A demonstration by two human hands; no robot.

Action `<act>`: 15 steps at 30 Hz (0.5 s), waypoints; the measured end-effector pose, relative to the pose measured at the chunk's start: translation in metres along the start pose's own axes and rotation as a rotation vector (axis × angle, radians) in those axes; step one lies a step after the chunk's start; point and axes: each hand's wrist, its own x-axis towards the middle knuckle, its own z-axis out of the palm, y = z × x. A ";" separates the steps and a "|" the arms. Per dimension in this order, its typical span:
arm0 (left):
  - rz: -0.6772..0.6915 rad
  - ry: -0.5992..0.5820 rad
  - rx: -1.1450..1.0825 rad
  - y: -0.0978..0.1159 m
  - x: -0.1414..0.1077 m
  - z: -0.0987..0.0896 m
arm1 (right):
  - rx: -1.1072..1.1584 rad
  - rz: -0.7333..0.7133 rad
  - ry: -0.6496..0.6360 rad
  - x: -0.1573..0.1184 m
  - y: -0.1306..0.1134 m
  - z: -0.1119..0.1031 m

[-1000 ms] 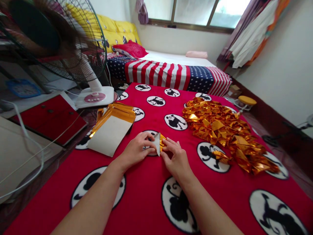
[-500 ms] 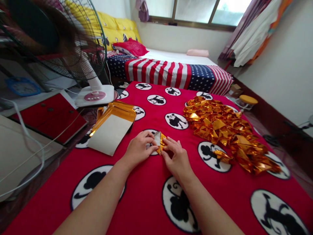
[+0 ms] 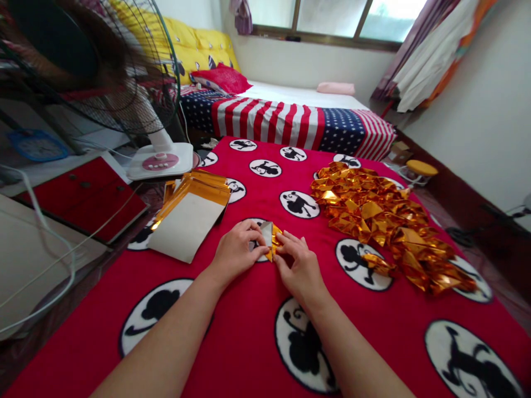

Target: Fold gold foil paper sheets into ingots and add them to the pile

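A small piece of gold and white foil paper (image 3: 267, 234), partly folded, lies on the red cloth (image 3: 244, 331) in the middle. My left hand (image 3: 239, 247) grips its left side between thumb and fingers. On its right side, the fingers of my right hand (image 3: 296, 261) pinch the gold part. My fingers cover some of the paper's edges. A stack of flat gold and white sheets (image 3: 186, 224) sits to the left of my hands. At the right lies a heap of folded gold foil pieces (image 3: 377, 213), with one piece (image 3: 378, 264) at its near left edge.
A fan with a white base (image 3: 161, 160) stands at the back left, beside a red panel (image 3: 85, 196). Behind the cloth is a bed with a striped and starred cover (image 3: 269, 119). A yellow stool (image 3: 421, 168) stands at the back right.
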 end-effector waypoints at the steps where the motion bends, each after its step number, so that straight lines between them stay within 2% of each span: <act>1: 0.000 0.001 0.001 0.000 0.000 0.000 | 0.000 0.000 0.001 0.000 0.000 0.000; 7: 0.008 0.009 -0.005 0.000 0.000 0.002 | -0.007 -0.007 0.002 0.000 0.000 0.000; 15: 0.148 -0.003 -0.025 -0.003 0.002 0.006 | 0.000 -0.007 0.005 0.000 0.000 0.000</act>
